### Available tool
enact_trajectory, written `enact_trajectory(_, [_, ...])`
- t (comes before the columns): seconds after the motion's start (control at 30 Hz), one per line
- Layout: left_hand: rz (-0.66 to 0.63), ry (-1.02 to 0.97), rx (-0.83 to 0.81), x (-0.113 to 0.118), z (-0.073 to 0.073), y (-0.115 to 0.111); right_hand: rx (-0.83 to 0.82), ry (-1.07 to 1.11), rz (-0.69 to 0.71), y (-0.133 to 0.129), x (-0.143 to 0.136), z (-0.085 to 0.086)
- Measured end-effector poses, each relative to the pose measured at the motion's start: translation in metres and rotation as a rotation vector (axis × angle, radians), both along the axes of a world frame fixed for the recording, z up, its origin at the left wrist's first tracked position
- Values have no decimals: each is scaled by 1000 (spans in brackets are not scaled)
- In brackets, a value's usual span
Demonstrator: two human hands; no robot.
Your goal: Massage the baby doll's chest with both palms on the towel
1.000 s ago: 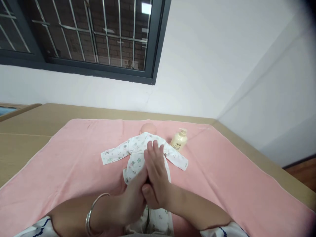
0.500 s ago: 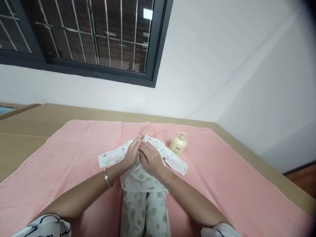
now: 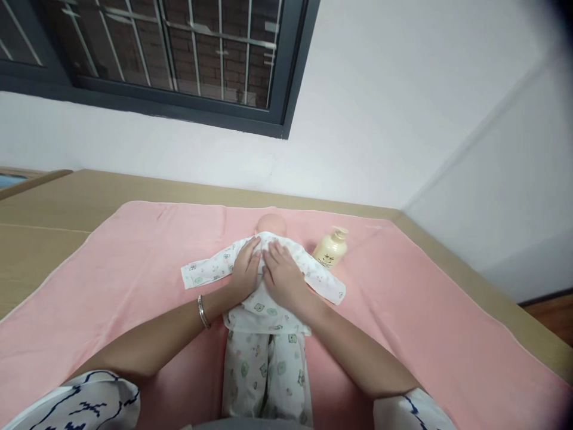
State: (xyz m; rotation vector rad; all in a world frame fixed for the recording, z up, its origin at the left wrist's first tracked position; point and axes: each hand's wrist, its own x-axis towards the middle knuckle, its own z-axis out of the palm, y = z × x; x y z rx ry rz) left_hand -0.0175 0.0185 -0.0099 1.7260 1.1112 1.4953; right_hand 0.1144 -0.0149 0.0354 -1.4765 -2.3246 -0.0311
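Observation:
A doll [image 3: 271, 224] lies on a pink cloth [image 3: 147, 251], dressed in a white patterned top [image 3: 264, 316] and matching trousers [image 3: 286, 370]. Only the back or crown of its bare head shows above the collar. My left hand [image 3: 246, 269] rests flat on the upper left of the top, with a silver bangle on the wrist. Beside it, my right hand [image 3: 285, 276] lies flat on the upper right of the top, fingers slightly spread. Neither hand holds anything. Both sleeves of the top stretch outward.
A cream pump bottle [image 3: 330, 248] leans or lies by the right sleeve. The cloth covers a wooden surface [image 3: 54, 203] that meets a white wall [image 3: 358, 119]. Above is a dark-framed window [image 3: 282, 101] with metal bars.
My hands have moved apart from near-touching at the middle of the chest area, and now lie flatter on the top. The camera view has tilted slightly downward.

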Motion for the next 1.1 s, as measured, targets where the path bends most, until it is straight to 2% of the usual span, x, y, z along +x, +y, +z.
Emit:
enact_trajectory(0.07, [4, -4, 15, 0, -1, 0, -32, 5, 137, 3, 1, 3])
enact_trajectory(0.1, [9, -2, 25, -1, -2, 0, -51, 20, 151, 6, 3, 5])
enact_trajectory(0.17, [21, 20, 39, -1, -4, 1, -81, 60, 60, 16, 8, 7])
enact_trajectory(0.23, [29, 57, 37, -2, -7, 1, -96, 74, -100, 20, 10, 8])
enact_trajectory(0.3, [27, 87, 33, -3, -8, 1, -83, 44, -213, 14, 6, 7])
enact_trajectory(0.33, [24, 92, 34, -3, -8, 0, -66, 15, -218, 8, 2, 7])
enact_trajectory(0.47, [18, 76, 53, -4, -6, -1, -17, -82, 77, -14, -11, 6])
enact_trajectory(0.53, [19, 82, 62, -4, -5, 0, -36, -68, 151, -11, -8, 6])
enact_trajectory(0.6, [21, 118, 71, -4, -6, 1, -65, -16, 104, 0, 1, 7])
enact_trajectory(0.77, [70, 249, 69, -1, -11, 1, -111, 78, -200, 23, 17, 5])
enact_trajectory(0.93, [122, 430, 62, -3, -9, 8, -82, -66, -372, 3, 5, 7])
enact_trajectory(1.1, [16, 603, 62, -10, 6, 26, -62, -137, -348, -22, -6, 12])
